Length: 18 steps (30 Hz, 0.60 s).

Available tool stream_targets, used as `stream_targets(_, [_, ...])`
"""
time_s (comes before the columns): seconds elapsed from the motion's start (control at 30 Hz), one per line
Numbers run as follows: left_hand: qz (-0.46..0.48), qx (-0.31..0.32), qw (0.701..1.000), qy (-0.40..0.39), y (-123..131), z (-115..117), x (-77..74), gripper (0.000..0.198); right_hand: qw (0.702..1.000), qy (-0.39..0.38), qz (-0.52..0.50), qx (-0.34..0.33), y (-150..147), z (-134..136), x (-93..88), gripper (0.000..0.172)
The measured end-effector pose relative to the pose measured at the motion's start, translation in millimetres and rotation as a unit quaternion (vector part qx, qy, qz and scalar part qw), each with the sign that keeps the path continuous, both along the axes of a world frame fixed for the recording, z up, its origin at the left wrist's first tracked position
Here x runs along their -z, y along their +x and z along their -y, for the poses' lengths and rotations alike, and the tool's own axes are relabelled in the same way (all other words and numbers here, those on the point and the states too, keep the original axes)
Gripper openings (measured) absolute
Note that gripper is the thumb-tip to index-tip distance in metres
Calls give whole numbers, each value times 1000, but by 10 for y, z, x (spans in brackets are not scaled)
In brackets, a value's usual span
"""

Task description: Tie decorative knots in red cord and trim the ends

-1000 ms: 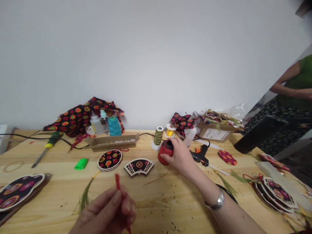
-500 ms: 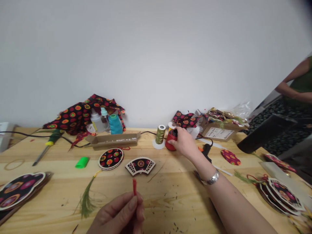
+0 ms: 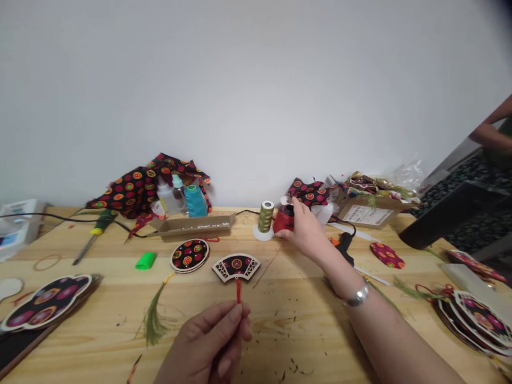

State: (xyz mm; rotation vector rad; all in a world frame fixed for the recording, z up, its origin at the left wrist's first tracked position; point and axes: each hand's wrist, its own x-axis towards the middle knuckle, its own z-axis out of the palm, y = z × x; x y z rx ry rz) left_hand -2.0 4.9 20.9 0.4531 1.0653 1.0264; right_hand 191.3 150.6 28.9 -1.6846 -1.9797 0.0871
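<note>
nearest, the left hand [image 3: 214, 337] has thumb and fingers closed in a pinch on a bundle of red threads [image 3: 239, 292], ends pointing up over the counter [image 3: 192, 298]; a slack pinch could let strands slip out or splay. the tips overlap the lower edge of the fan-shaped piece [image 3: 236, 264]; whether they touch, i cannot tell, but a snag might shift it. farther on, the right forearm stretches forward, its wrist near the glue gun [image 3: 345, 247], so a low sweep could knock it. at its end the right hand [image 3: 307, 228] is partly curled, thumb low and fingers high, around the red spool [image 3: 284, 220]. the green spool [image 3: 266, 218] stands just beside; a leftward jolt could tip it.
</note>
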Motion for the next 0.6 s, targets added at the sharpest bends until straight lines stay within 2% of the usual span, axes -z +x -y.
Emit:
stream_targets(0.07, [-4,5,1000,-2,10,-25,36,23,1000,28,-4,-2,-26,230,-85,61])
stream_targets(0.13, [-11,10,1000,-1,35,-41,59,23,997,60,-30,-27,-58,504,-128,31])
stream_targets(0.17, [-17,13,1000,2,54,-45,65,23,996,35,-58,-54,-76,641,-125,18])
stream_targets(0.23, [-29,24,999,11,98,-46,76,24,980,-67,-162,-98,-117,884,-70,20])
stream_targets(0.27, [-35,33,999,15,122,-45,82,24,958,-134,-231,-106,-139,982,-27,24])
stream_targets(0.33, [-47,59,997,20,164,-42,100,27,884,-240,-389,-102,-179,1127,64,25])
stream_targets(0.4, [-61,84,994,28,199,-42,121,31,798,-297,-514,-109,-210,1209,130,21])
stream_targets(0.47, [-75,103,991,38,229,-43,133,33,738,-315,-588,-102,-226,1246,159,19])
stream_targets(0.53, [-88,112,989,49,255,-42,130,33,717,-321,-614,-81,-227,1256,158,19])
stream_targets(0.6, [-104,118,986,55,278,-35,113,32,711,-329,-618,-65,-218,1255,145,18])
